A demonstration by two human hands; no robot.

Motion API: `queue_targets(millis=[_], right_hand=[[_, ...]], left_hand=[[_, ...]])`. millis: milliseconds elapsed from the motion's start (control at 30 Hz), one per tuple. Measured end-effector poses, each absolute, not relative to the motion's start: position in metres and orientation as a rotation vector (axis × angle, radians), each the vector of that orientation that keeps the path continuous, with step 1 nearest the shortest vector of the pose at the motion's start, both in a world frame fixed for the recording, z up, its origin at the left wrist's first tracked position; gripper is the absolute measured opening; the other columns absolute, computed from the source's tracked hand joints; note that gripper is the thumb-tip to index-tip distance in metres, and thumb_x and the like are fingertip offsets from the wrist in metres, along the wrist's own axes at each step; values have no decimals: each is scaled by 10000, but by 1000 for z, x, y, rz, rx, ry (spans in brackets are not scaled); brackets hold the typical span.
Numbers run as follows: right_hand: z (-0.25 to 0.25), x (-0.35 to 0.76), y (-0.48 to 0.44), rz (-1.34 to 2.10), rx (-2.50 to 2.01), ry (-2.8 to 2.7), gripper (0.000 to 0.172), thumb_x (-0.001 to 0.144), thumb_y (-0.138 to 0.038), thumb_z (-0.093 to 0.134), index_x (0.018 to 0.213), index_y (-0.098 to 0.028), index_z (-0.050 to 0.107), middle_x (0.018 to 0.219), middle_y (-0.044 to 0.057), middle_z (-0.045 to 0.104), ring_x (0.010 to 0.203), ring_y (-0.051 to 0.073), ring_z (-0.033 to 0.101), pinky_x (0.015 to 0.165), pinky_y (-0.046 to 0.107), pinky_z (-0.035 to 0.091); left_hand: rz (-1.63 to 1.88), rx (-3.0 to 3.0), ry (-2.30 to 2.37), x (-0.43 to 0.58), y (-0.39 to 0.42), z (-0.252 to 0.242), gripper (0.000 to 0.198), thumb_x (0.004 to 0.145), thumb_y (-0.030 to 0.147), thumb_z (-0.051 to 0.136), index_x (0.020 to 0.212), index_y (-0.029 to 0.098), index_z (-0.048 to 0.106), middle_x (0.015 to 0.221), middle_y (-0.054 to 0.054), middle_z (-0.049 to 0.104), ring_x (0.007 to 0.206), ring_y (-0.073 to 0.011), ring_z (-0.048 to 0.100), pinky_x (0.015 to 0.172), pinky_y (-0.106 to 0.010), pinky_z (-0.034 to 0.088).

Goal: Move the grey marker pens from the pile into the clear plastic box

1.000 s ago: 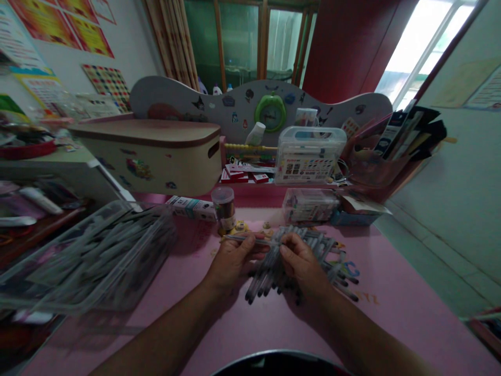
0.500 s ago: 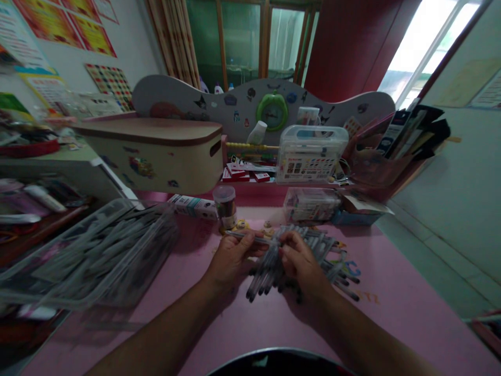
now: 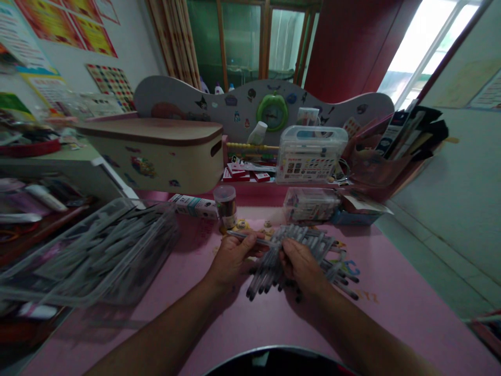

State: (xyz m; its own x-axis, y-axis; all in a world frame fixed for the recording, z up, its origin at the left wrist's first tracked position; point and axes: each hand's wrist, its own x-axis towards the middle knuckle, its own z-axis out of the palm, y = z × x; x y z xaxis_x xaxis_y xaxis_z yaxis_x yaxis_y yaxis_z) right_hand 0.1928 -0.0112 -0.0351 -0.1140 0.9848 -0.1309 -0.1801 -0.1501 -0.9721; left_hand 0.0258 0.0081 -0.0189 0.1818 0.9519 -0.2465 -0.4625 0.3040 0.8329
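My left hand [image 3: 236, 255] is closed around a slim grey pen [image 3: 245, 236], which points left and runs toward my right fingers. Close beside it, my right hand [image 3: 300, 259] has thumb and fingers pressed together at the pen's right end; what lies between them is too blurred to make out. Under and around my right hand spreads a pile of clear-barrelled pens [image 3: 319, 245] with dark tips, lying on the pink table [image 3: 242, 326]. Part of the pile is hidden by that hand.
On the left stands a clear plastic bin [image 3: 92, 297] full of pens. A round clear jar [image 3: 226, 206], a small box [image 3: 193, 206] and a clear case [image 3: 311, 203] line the back. Near my body is a dark rounded object [image 3: 282, 363] with a shiny rim.
My right fingers have shifted very slightly and look more closed together. My left hand and the pen stay nearly in place.
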Motion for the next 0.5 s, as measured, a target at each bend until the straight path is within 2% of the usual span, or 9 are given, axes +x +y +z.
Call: queue_targets(millis=[100, 200, 300, 367, 500], right_hand=[[-35, 192, -12, 1518, -1046, -1032, 425, 757, -574, 747, 806, -227, 507, 528, -103, 396, 402, 58, 262, 369, 170, 179], [-34, 192, -12, 1588, -1040, -964, 463, 762, -630, 711, 928, -244, 518, 587, -96, 466, 392, 53, 264, 359, 158, 150], [-35, 192, -12, 1579, -1117, -1010, 512, 811, -707, 600, 772, -200, 532, 567, -63, 472, 394, 51, 305, 355, 162, 184], [-36, 191, -11, 1544, -1136, -1058, 517, 810, -689, 617, 699, -197, 502, 534, -71, 440, 384, 44, 299, 351, 164, 199], [-38, 189, -11, 1494, -1078, -1044, 410, 801, -566, 692, 761, -232, 457, 468, -123, 361, 355, 49, 255, 337, 156, 180]], left_hand=[[1130, 679, 878, 26, 7, -17, 430, 589, 471, 890, 807, 140, 727, 689, -63, 740, 581, -149, 634, 500, -225, 482], [1126, 690, 879, 26, 6, -16, 421, 596, 469, 887, 803, 141, 725, 702, -67, 744, 594, -155, 643, 488, -217, 469], [1127, 712, 875, 25, 6, -17, 406, 621, 465, 873, 815, 138, 731, 720, -66, 744, 605, -148, 639, 528, -229, 494], [1121, 733, 888, 25, 6, -17, 412, 627, 470, 868, 826, 133, 737, 725, -71, 741, 611, -147, 634, 536, -233, 499], [1148, 711, 962, 24, 8, -18, 438, 612, 484, 864, 845, 140, 726, 724, -61, 731, 613, -145, 612, 487, -216, 474]])
